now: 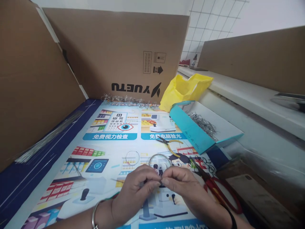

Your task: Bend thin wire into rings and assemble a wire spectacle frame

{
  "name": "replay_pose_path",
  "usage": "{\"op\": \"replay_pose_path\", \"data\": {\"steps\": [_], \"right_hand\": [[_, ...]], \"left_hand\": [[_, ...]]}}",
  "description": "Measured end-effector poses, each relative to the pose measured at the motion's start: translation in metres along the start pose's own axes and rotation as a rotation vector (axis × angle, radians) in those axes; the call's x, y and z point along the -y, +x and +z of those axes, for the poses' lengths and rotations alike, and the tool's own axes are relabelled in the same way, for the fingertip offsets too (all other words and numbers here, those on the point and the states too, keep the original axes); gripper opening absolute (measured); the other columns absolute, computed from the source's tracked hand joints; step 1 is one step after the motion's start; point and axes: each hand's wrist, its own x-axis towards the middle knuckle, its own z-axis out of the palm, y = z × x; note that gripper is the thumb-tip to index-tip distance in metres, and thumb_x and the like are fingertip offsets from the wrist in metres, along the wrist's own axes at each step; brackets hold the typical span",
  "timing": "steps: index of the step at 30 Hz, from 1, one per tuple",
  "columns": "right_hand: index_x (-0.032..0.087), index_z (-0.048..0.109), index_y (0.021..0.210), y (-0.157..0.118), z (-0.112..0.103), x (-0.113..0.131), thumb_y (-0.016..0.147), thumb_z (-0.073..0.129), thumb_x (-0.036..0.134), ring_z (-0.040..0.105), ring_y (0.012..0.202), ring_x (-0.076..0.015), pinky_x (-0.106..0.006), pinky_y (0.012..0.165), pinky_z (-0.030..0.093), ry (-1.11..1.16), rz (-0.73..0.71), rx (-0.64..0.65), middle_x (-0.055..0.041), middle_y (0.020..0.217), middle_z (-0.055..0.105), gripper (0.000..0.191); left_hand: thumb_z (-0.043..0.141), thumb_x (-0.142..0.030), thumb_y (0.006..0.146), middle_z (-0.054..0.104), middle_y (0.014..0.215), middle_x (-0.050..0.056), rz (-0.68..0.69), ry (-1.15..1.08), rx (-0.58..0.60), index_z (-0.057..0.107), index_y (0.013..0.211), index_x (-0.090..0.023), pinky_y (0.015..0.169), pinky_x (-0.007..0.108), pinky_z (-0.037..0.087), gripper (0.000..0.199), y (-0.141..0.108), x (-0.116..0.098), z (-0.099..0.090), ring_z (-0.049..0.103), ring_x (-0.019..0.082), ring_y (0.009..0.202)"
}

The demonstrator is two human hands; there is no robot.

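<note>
My left hand (137, 190) and my right hand (184, 184) meet over the printed sheet, thumbs and forefingers pinched. Between them they hold a thin wire hoop (160, 155), its round part arching up beyond the fingertips. The ends of the hoop and a small dark bit at the pinch are mostly covered by my fingers. A second thin wire ring (132, 151) lies flat just past my left hand. Yellow-handled pliers (169, 145) rest beyond my right hand, and red-handled scissors (222, 194) are beside my right forearm.
A turquoise box (190, 130) holds tangled wire pieces (202, 124). Behind it sits a yellow plastic bag (186, 90). Cardboard panels (114, 47) wall the back and left. Wire bits (126, 99) line the back; straight wires (47, 140) lie left. Small dark rings (206, 162) lie right.
</note>
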Motion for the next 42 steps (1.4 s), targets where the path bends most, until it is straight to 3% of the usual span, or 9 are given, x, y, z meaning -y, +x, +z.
{"op": "replay_pose_path", "data": {"steps": [6,12,15,20,25,29,35,42], "right_hand": [[0.016,0.06,0.067,-0.001,0.004,-0.006,0.071,0.069,0.048,0.033,0.052,-0.0065,-0.02,0.048,0.026,0.024,0.019,0.064,0.0053,0.056,0.043,0.034],[0.018,0.062,0.079,0.0,-0.003,-0.002,0.073,0.068,0.047,0.043,0.059,-0.0096,-0.022,0.054,0.033,-0.033,-0.024,0.003,0.0026,0.065,0.052,0.031],[0.019,0.062,0.089,-0.001,-0.008,0.001,0.076,0.065,0.046,0.049,0.066,-0.0133,-0.025,0.06,0.039,-0.138,-0.075,-0.051,0.0001,0.072,0.057,0.03],[0.02,0.063,0.089,-0.002,-0.014,0.001,0.085,0.054,0.045,0.048,0.065,-0.0128,-0.025,0.06,0.038,-0.215,-0.171,-0.173,0.0011,0.068,0.055,0.027],[0.017,0.064,0.075,0.0,-0.01,0.001,0.086,0.052,0.048,0.046,0.059,-0.0124,-0.025,0.058,0.036,-0.242,-0.204,-0.128,0.0013,0.059,0.05,0.035],[0.017,0.066,0.079,0.003,-0.01,-0.003,0.085,0.055,0.046,0.047,0.061,-0.0119,-0.025,0.057,0.035,-0.098,-0.17,-0.085,-0.0009,0.066,0.056,0.033],[0.016,0.066,0.086,0.004,-0.007,-0.01,0.085,0.059,0.042,0.045,0.052,-0.0077,-0.022,0.049,0.03,0.201,-0.09,-0.033,-0.0012,0.07,0.06,0.027],[0.015,0.067,0.09,0.001,-0.002,-0.009,0.082,0.06,0.047,0.049,0.052,-0.0085,-0.022,0.05,0.035,0.093,-0.044,0.021,-0.0021,0.067,0.062,0.034]], "left_hand": [[0.055,-0.023,0.088,0.06,0.084,0.004,-0.009,-0.121,0.041,0.062,0.084,-0.019,0.076,0.027,0.044,0.01,0.002,-0.003,-0.003,0.057,0.015,0.082],[0.05,-0.031,0.091,0.056,0.073,0.0,-0.241,-0.326,-0.012,0.055,0.083,-0.018,0.062,0.023,0.041,0.016,0.009,-0.009,-0.013,0.049,0.011,0.066],[0.051,-0.034,0.09,0.057,0.073,0.001,-0.288,-0.385,0.013,0.055,0.084,-0.016,0.06,0.023,0.039,0.019,0.015,-0.012,-0.018,0.049,0.011,0.065],[0.052,-0.034,0.089,0.061,0.076,0.003,-0.309,-0.392,0.045,0.056,0.082,-0.015,0.066,0.025,0.04,0.021,0.019,-0.016,-0.022,0.052,0.013,0.069],[0.05,-0.033,0.091,0.066,0.085,0.004,-0.355,-0.516,0.038,0.053,0.082,-0.017,0.08,0.029,0.039,0.019,0.018,-0.016,-0.022,0.057,0.016,0.082],[0.049,-0.033,0.092,0.066,0.081,0.004,-0.401,-0.683,0.074,0.051,0.081,-0.017,0.085,0.034,0.039,0.02,0.017,-0.015,-0.019,0.06,0.018,0.085],[0.051,-0.032,0.091,0.058,0.068,-0.001,-0.447,-0.765,0.029,0.05,0.08,-0.018,0.074,0.025,0.037,0.018,0.014,-0.012,-0.018,0.054,0.012,0.07],[0.061,-0.041,0.083,0.054,0.06,-0.002,-0.519,-0.654,0.07,0.052,0.075,-0.017,0.058,0.021,0.031,0.027,0.014,-0.008,-0.017,0.045,0.009,0.057]]}}
